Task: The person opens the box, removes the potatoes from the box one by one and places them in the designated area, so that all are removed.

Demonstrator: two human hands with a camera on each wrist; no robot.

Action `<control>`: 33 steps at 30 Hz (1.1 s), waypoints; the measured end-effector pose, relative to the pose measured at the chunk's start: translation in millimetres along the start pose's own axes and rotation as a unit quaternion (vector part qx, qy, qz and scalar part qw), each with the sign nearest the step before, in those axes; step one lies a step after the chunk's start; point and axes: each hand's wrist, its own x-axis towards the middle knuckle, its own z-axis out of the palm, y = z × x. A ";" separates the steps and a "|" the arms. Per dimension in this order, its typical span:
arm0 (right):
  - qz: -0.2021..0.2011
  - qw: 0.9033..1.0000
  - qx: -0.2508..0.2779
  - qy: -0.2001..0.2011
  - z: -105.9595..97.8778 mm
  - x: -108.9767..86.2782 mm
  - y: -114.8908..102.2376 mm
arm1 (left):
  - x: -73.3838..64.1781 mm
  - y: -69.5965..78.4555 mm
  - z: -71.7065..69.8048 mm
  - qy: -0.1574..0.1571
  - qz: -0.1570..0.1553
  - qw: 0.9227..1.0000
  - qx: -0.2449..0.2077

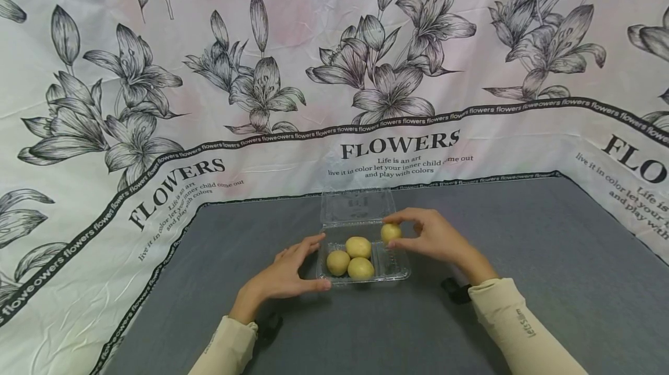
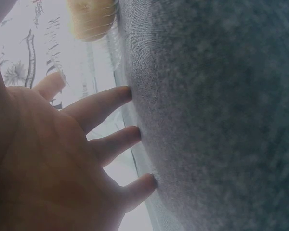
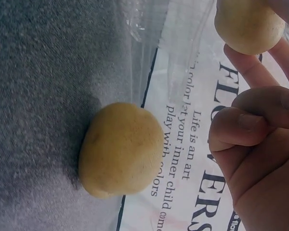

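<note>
A clear plastic clamshell box stands on the grey table, its lid laid back toward the wall. Three yellow potatoes sit together in its left part. My right hand pinches another potato between thumb and fingertips, above the box's right part. A further potato lies on the table in the right wrist view; in the head view it is hidden. My left hand spreads its fingers and thumb about the box's left side. Several left fingertips reach the table surface.
Grey cloth covers the table. Behind and at both sides rises a white flower-printed curtain with black lettering. Dark straps sit at both wrists.
</note>
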 end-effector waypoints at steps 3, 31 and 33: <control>0.001 1.000 0.006 0.002 -2.3 0.3 1.3 | -0.5 -0.4 0.2 -0.001 -0.002 1.000 -0.001; 0.017 1.000 0.015 0.018 -19.4 -4.6 10.0 | -0.7 -0.3 0.3 0.000 -0.002 1.000 0.003; 0.025 0.999 0.017 0.019 -20.4 -4.9 10.3 | -0.7 -0.3 0.2 0.001 -0.002 1.000 0.003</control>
